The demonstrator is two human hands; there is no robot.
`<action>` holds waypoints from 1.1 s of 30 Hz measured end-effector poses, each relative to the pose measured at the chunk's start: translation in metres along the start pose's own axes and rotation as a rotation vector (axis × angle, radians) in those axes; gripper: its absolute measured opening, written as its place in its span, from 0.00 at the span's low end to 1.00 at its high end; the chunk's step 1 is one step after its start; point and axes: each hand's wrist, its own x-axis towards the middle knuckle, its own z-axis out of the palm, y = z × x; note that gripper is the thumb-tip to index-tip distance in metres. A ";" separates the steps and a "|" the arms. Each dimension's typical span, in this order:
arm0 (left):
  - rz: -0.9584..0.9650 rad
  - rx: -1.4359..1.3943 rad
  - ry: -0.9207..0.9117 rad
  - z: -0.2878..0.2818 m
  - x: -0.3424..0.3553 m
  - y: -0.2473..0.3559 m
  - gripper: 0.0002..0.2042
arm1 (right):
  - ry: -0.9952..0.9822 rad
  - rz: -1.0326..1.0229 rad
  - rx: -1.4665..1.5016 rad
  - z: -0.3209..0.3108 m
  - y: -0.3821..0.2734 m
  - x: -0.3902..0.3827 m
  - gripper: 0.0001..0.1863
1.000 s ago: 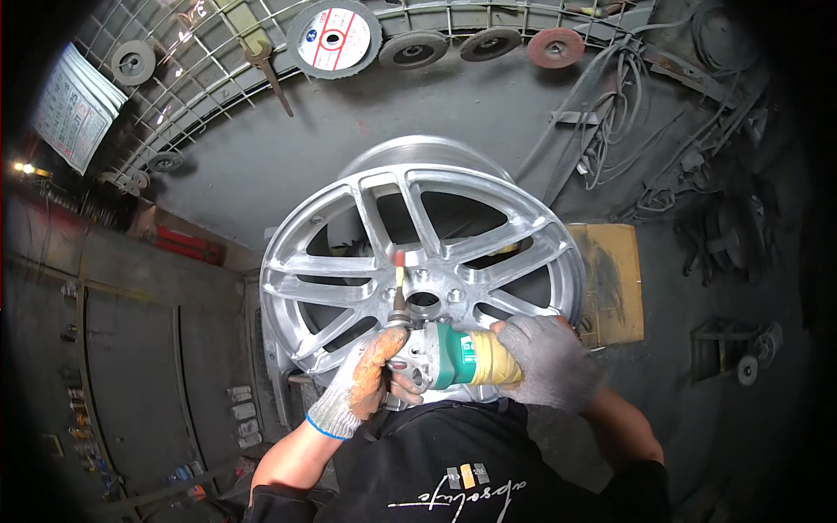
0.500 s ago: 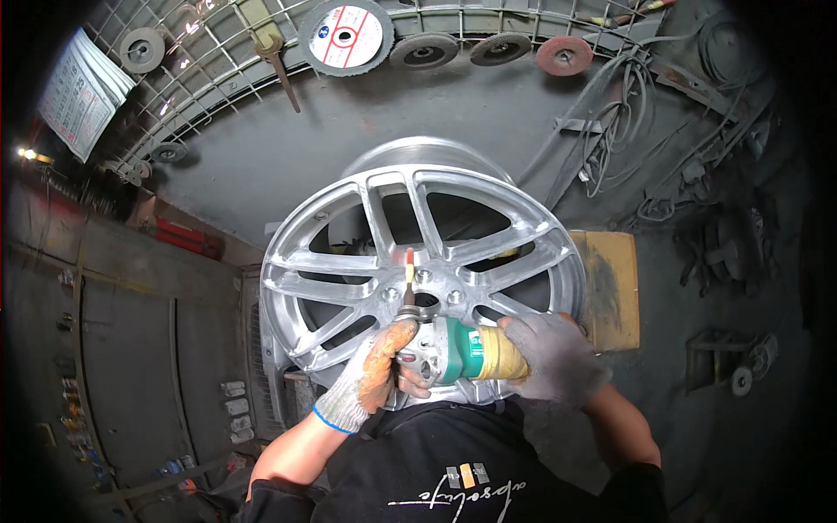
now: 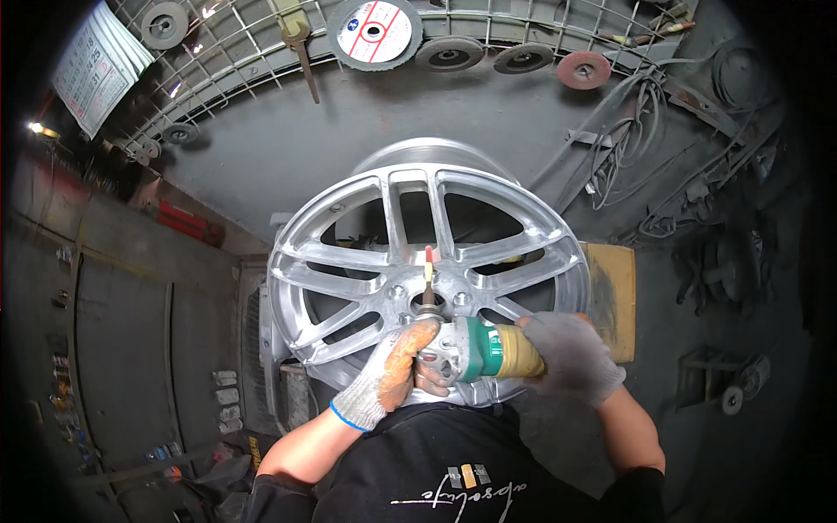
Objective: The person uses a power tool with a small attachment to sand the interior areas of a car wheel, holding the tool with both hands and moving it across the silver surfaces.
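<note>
A bare silver alloy wheel [image 3: 349,255] leans tilted in front of me, its spoked face up towards me. Over its near part I hold a green angle grinder [image 3: 478,347] sideways. My left hand [image 3: 394,370], in a white glove with an orange palm, wraps round the metal gear head. My right hand [image 3: 571,357], in a grey glove, is closed round the yellow-wrapped rear body. From the gear head a slim rotary bit [image 3: 428,272] with a red tip points away from me over the hub. Whether the tip touches the metal I cannot tell.
Grinding discs [image 3: 375,33] hang on a wire rack at the back wall. Tangled cables [image 3: 636,131] hang at the right. A yellowish board [image 3: 613,301] stands beside the wheel's right edge. Dark panels and small containers [image 3: 227,403] are at the left.
The whole scene, with wheel, hands and grinder, has shifted a little to the right in the view. Both hands keep the same hold, and the bit stays over the hub area.
</note>
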 end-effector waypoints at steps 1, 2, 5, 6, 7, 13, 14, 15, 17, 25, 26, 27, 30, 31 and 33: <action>0.004 -0.006 0.001 0.002 0.000 -0.001 0.20 | -0.053 0.019 -0.013 -0.002 0.001 0.000 0.34; 0.009 0.006 0.016 0.007 -0.001 -0.002 0.19 | -0.056 0.016 -0.013 -0.001 0.001 0.001 0.34; -0.001 0.037 0.049 0.002 -0.004 0.000 0.19 | -0.081 0.029 -0.012 0.000 -0.001 0.005 0.34; 0.012 0.043 0.044 -0.002 -0.007 0.002 0.19 | -0.066 0.016 0.010 0.000 -0.006 0.007 0.35; 0.025 0.051 0.039 -0.004 -0.008 0.002 0.19 | -0.050 0.003 0.033 0.001 -0.009 0.009 0.35; 0.019 -0.037 -0.032 -0.001 -0.010 -0.002 0.20 | -0.070 0.028 -0.027 -0.005 -0.013 0.002 0.37; 0.014 -0.026 0.003 0.002 -0.009 -0.005 0.19 | -0.072 0.025 -0.027 -0.006 -0.011 0.000 0.37; 0.010 -0.016 0.038 0.004 -0.009 -0.007 0.19 | -0.073 0.030 -0.024 -0.007 -0.010 -0.002 0.36; 0.015 -0.014 0.020 0.004 -0.010 -0.009 0.18 | -0.076 0.035 -0.020 -0.008 -0.010 -0.002 0.36; 0.054 -0.072 -0.046 -0.001 -0.013 -0.011 0.18 | -0.041 -0.033 -0.017 0.000 -0.008 0.000 0.34; 0.051 -0.052 -0.003 0.005 -0.013 -0.014 0.18 | -0.045 -0.037 -0.021 -0.002 -0.008 -0.002 0.34; 0.048 -0.032 0.040 0.007 -0.014 -0.017 0.18 | -0.043 -0.031 -0.046 -0.007 -0.008 -0.005 0.34; 0.004 -0.109 -0.065 -0.010 -0.001 -0.036 0.16 | -0.029 -0.021 -0.073 -0.015 -0.006 -0.012 0.35; -0.003 -0.173 -0.130 -0.013 0.002 -0.040 0.15 | -0.014 -0.017 -0.071 -0.016 -0.006 -0.013 0.35; 0.001 -0.195 -0.127 -0.005 -0.004 -0.035 0.15 | -0.028 -0.021 -0.080 -0.020 -0.008 -0.012 0.35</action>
